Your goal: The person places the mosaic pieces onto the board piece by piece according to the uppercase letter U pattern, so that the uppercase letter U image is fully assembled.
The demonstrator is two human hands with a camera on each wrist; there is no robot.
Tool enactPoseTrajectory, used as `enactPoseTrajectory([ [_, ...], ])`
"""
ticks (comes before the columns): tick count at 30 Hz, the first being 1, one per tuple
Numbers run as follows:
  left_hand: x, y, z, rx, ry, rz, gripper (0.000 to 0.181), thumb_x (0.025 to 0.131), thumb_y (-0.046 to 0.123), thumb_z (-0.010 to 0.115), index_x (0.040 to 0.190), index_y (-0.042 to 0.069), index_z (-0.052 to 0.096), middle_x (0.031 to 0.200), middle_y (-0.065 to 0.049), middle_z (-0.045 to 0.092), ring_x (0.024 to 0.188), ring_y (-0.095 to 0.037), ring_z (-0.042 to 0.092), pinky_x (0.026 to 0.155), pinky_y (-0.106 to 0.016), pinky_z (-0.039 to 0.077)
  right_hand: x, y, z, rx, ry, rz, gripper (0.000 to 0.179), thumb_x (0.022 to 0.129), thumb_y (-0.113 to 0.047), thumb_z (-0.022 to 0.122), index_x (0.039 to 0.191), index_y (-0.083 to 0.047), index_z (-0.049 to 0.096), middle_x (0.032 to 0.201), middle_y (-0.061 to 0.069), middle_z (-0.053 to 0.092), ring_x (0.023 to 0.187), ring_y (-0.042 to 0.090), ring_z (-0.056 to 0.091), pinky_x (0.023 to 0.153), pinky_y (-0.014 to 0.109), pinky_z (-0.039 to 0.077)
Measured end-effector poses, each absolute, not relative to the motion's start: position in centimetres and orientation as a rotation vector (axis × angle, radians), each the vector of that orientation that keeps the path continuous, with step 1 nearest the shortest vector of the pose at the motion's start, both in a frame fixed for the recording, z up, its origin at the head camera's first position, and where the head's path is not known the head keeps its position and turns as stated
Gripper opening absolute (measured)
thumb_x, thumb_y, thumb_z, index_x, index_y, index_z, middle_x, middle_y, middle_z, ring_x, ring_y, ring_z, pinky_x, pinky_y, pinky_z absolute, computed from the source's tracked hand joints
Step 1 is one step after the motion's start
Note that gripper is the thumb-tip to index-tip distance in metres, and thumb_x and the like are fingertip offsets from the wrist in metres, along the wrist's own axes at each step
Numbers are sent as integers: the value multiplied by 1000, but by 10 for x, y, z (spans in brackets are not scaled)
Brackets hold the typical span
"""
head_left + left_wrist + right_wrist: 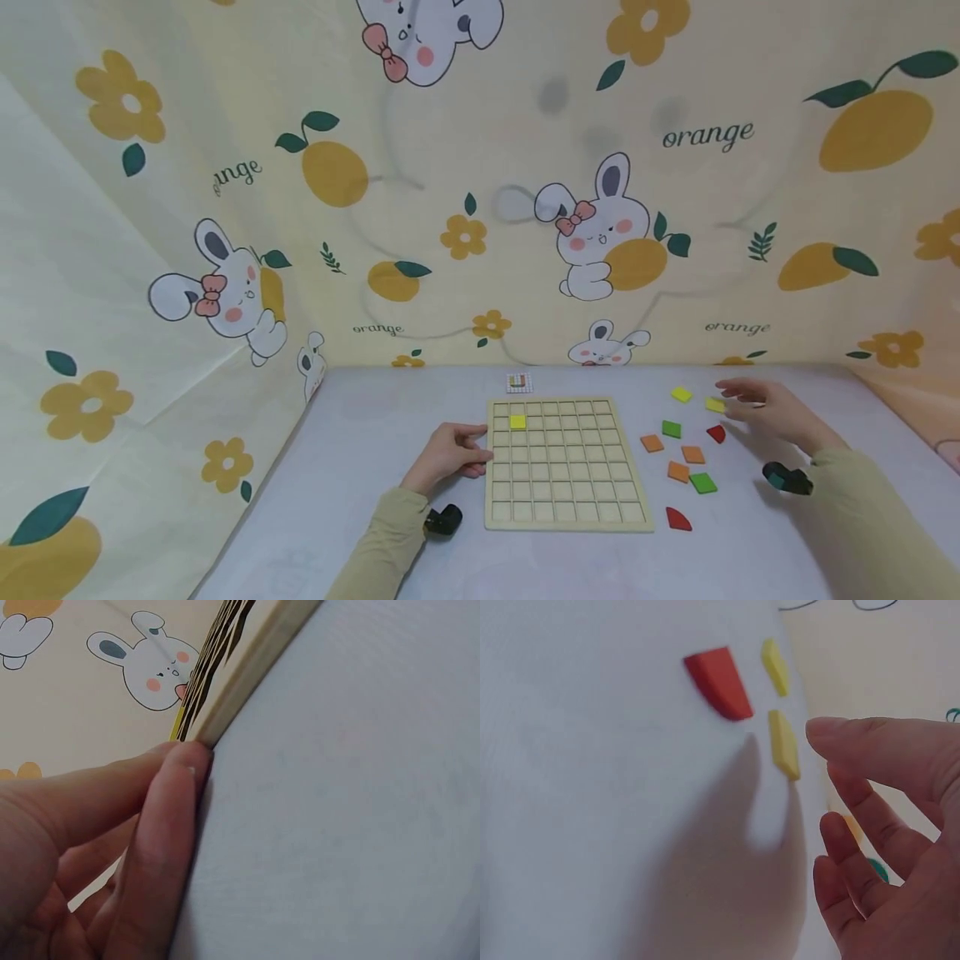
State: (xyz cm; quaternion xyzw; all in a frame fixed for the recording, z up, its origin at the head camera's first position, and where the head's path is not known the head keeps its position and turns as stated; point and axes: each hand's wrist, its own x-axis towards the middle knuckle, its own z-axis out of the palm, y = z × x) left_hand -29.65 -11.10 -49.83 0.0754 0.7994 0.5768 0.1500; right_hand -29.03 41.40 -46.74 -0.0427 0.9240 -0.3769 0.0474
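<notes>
A pale wooden grid board [540, 454] lies flat on the table, and one yellow square tile [517, 422] sits in a cell near its upper left corner. My left hand [450, 454] holds the board's left edge with its fingertips; the left wrist view shows them right at the wooden rim [247, 682]. Over at the right, my right hand [776, 410] hovers with spread, slightly bent fingers beside a yellow tile [784, 745]. Its thumb tip [826, 733] is close to that tile, with nothing held. Beyond lies another yellow tile [681, 394], and near them a red quarter-round piece [720, 682].
Between board and right hand lie green tiles [703, 483], several orange tiles [652, 443] and a second red quarter-round piece [678, 518]. A small card with a coloured pattern [519, 383] rests behind the board. A printed cloth [465, 167] hangs behind the table.
</notes>
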Motion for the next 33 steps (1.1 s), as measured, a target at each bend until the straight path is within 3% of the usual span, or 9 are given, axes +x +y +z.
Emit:
enactPoseTrajectory([
  [6,-296,-112,-501,219,2285,1669,55,79,5,77,130,0,57,77,-10,68,58,-16,66,56,-31,59,-289,416,-475,-105,2792,-1164,56,92,-23,65,139,-1,44,135,29,44,119,47,39,90,63,44],
  [18,-295,-112,-499,220,2279,1677,56,79,5,77,131,-1,56,77,-11,67,58,-16,66,56,-30,59,-296,405,-482,-117,2838,-1105,49,90,-18,66,133,1,51,131,29,48,111,42,45,87,53,50],
  [27,-292,-110,-494,222,2284,1671,55,80,4,76,131,-2,56,78,-10,67,58,-16,66,56,-31,59,-301,403,-484,-93,2848,-1036,44,91,-10,62,131,5,52,133,33,42,116,50,38,94,64,40],
  [33,-293,-111,-496,222,2293,1672,55,80,4,77,130,-1,56,78,-10,67,58,-15,66,56,-31,59,-302,402,-485,-120,2865,-1006,40,92,-6,60,128,8,52,130,34,45,116,50,38,96,66,37],
])
